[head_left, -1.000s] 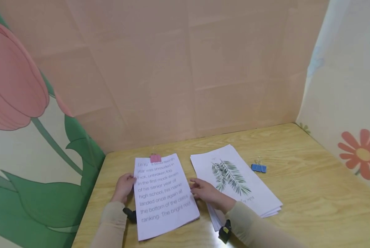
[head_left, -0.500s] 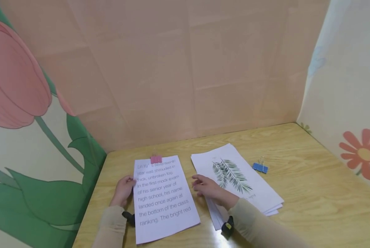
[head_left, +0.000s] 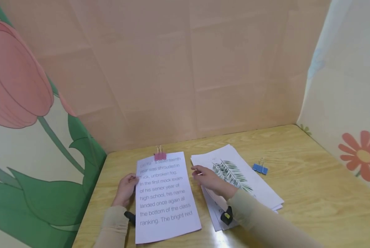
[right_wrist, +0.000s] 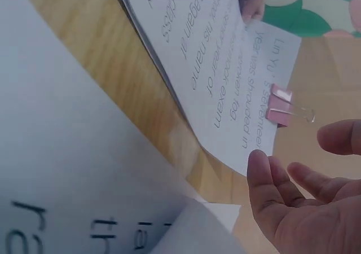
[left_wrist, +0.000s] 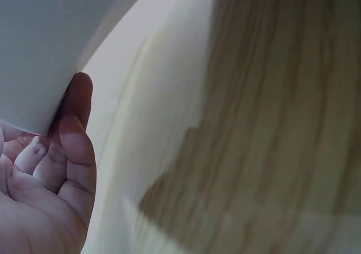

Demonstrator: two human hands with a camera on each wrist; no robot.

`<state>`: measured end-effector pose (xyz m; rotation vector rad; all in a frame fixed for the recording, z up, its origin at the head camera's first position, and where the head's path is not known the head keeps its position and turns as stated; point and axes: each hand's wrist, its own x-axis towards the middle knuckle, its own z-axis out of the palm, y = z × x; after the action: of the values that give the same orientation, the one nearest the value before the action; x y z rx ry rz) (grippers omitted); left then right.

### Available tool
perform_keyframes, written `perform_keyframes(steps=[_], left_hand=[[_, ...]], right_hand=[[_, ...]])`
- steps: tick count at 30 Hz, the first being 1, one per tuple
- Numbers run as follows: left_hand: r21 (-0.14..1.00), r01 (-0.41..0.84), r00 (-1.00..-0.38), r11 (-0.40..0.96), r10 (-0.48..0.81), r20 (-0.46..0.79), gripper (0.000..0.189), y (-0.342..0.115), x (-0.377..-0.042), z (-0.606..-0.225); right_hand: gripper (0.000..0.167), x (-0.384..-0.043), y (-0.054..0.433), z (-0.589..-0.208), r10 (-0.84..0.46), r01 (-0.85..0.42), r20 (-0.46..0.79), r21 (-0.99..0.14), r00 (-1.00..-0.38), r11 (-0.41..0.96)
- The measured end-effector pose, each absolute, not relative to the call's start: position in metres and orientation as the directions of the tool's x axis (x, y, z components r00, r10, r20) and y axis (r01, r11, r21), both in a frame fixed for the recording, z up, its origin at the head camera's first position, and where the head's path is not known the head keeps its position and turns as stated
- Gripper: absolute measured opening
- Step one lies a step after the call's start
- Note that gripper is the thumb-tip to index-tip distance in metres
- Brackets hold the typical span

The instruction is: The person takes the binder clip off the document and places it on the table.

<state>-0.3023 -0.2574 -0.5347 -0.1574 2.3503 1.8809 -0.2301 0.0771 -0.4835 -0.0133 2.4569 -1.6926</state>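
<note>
Though beneath papers (head_left: 165, 198), glossy table (head_left: 299, 179) by pinkish wall (head_left: 151, 75).

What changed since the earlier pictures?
In the head view, the right hand moved upward, and the top of the clipped pages shifted slightly up and right with the pink clip. The left hand still holds their left edge; the leaf sheet and blue clip stayed put.
</note>
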Motion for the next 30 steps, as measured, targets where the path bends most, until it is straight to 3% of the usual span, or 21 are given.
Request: perform_keyframes(steps=[11, 18, 25, 30], left_hand=[[0.973, -0.118, -0.992, 0.199, 0.014, -0.124, 0.019, -0.252, -0.302, -0.534], [0.98, -0.08, -0.995, 0.182, 0.048, -0.091, 0.016, -0.246, -0.303, -0.537], [0.982, -0.046, -0.994, 0.183, 0.094, -0.064, 0.016, -0.235, -0.298, -0.533], [0.987, -0.02, -0.991, 0.158, 0.131, -0.04, 0.013, -0.228, -0.294, -0.53]], right_hand=[[0.042, -0.249, 0.07, -0.47, -0.101, 0.009, -0.053, -0.919, -0.994, 0.395], [0.041, -0.263, 0.067, -0.456, -0.085, -0.036, -0.007, -0.874, -0.996, 0.485], [0.047, -0.274, 0.062, -0.449, -0.114, -0.123, 0.074, -0.846, -0.991, 0.52], [0.053, -0.278, 0.06, -0.446, -0.084, -0.113, 0.081, -0.842, -0.993, 0.527]])
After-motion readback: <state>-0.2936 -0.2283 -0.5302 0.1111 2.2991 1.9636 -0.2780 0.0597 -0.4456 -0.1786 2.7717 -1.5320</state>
